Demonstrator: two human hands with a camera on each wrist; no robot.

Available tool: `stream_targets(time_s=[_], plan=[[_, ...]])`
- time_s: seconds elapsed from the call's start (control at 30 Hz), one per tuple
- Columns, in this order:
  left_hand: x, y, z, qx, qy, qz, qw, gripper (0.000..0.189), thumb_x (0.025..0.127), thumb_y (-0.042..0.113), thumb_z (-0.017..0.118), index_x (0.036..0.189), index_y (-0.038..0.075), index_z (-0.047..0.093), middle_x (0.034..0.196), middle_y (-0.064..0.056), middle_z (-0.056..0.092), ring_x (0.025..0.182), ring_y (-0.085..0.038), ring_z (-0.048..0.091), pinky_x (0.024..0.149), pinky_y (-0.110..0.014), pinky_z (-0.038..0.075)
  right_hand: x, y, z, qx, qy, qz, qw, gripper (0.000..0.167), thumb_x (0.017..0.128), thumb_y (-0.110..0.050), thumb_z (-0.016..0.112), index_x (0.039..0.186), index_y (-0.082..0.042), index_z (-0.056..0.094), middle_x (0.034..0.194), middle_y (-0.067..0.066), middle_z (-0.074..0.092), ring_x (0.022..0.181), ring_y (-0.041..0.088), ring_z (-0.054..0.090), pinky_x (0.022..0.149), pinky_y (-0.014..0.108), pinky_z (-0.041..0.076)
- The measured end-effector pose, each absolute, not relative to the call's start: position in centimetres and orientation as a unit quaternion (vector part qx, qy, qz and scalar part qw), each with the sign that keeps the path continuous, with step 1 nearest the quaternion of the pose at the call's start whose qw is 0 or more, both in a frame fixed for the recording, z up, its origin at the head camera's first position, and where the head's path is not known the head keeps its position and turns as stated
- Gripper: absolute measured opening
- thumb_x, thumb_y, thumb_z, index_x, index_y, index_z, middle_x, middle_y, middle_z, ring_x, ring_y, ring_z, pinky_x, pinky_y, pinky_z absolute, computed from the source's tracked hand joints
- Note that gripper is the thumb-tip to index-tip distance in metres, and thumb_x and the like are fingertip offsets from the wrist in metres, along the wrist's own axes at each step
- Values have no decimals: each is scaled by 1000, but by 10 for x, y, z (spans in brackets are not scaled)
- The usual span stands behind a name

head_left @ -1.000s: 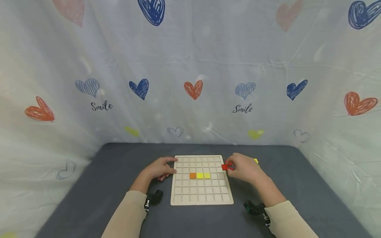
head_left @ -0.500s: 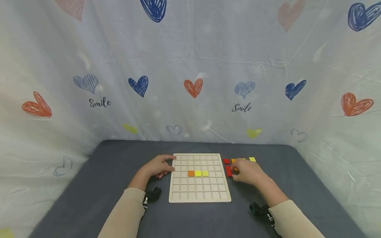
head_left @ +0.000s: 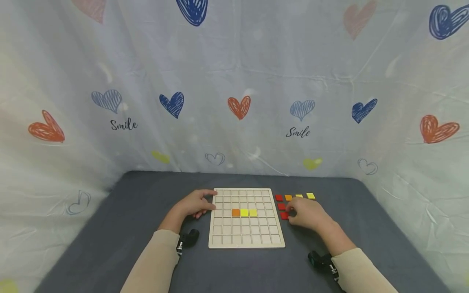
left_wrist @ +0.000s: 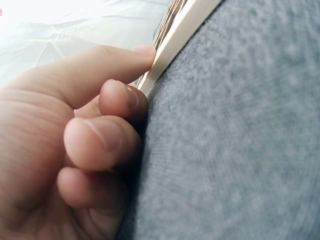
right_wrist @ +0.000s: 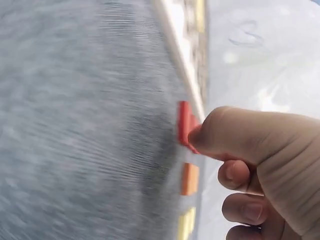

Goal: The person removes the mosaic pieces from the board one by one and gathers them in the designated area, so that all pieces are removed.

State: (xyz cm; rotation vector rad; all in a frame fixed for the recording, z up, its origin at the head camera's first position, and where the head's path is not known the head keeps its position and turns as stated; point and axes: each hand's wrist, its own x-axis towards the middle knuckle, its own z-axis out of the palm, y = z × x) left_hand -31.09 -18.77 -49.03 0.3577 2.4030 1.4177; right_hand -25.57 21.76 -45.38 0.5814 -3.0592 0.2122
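A pale wooden grid board (head_left: pixel 246 240) lies on the table, with one orange tile (head_left: pixel 235 213) and two yellow tiles (head_left: pixel 248 213) set in a row of its cells. At the board's left edge, my left hand (head_left: pixel 192 203) touches the rim with thumb and index finger; the left wrist view shows a fingertip (left_wrist: pixel 147 52) against the wooden side. Right of the board, my right hand (head_left: pixel 307 212) is over small square tiles. Its thumb and index finger pinch a red tile (head_left: pixel 284 215) by its right side. Part of that tile is hidden by the fingers.
Another red tile (head_left: pixel 281 206) and a third red tile (head_left: pixel 279 197) line the board's right edge. Behind the right hand lie an orange tile (head_left: pixel 288 197) and yellow tiles (head_left: pixel 310 196). A patterned curtain (head_left: pixel 256 142) hangs beyond the grey tabletop (head_left: pixel 176 183).
My right hand has moved slightly right and down from the board's edge, and three separate red tiles now show beside the board. My left hand stays at the rim.
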Motion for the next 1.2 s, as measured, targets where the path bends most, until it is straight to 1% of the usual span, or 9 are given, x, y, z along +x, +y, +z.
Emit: stream_targets(time_s=[0.17,0.37,0.57,0.7,0.8,1.03,1.1,1.2], plan=[[-311,-188,-490,125,840,501,167,64,92,15,78,151,10,52,56,-3,53,37,-13,41,39,-26,39,-254,225,-441,184,-977,110,19,23,85,-19,80,105,-9,78,86,0,60,71,14,50,62,36,46],[-311,-189,-491,121,845,494,163,64,92,17,79,150,11,53,56,-3,53,37,-13,41,39,-27,38,-253,228,-426,172,-974,143,30,27,85,-19,79,109,-6,77,91,2,62,77,17,53,68,40,49],[-311,-189,-492,125,844,496,162,64,92,17,79,150,11,53,56,-3,53,37,-13,41,39,-27,39,-253,221,-416,175,-971,154,53,31,86,-22,80,112,-5,78,82,-2,56,71,15,48,60,34,40],[-311,-188,-492,126,844,496,162,64,92,17,79,150,11,52,57,-3,54,37,-13,41,39,-26,40,-251,209,-409,194,-964,167,67,28,87,-23,80,110,-7,78,83,-3,57,71,14,48,60,33,40],[-310,-189,-491,126,842,499,163,64,92,16,78,150,11,53,57,-3,54,37,-13,41,39,-26,40,-251,196,-406,207,-960,176,68,26,87,-22,80,110,-9,78,84,-1,58,71,14,48,61,34,41],[-309,-187,-490,120,843,499,163,65,91,15,79,150,11,53,57,-3,54,38,-12,41,38,-26,40,-254,166,-406,236,-956,162,66,30,89,-24,80,115,-11,78,81,-4,54,67,12,45,57,31,37],[-309,-187,-491,118,843,499,162,64,91,15,79,150,11,53,57,-3,54,37,-12,41,38,-26,39,-255,157,-407,243,-956,153,61,29,89,-26,80,115,-13,78,82,-3,55,67,12,45,58,31,38],[-310,-187,-491,118,843,500,161,64,91,15,79,150,11,53,57,-3,54,37,-12,41,38,-26,39,-256,144,-410,254,-954,147,55,29,90,-27,80,115,-13,78,86,-2,58,71,12,48,61,32,42]])
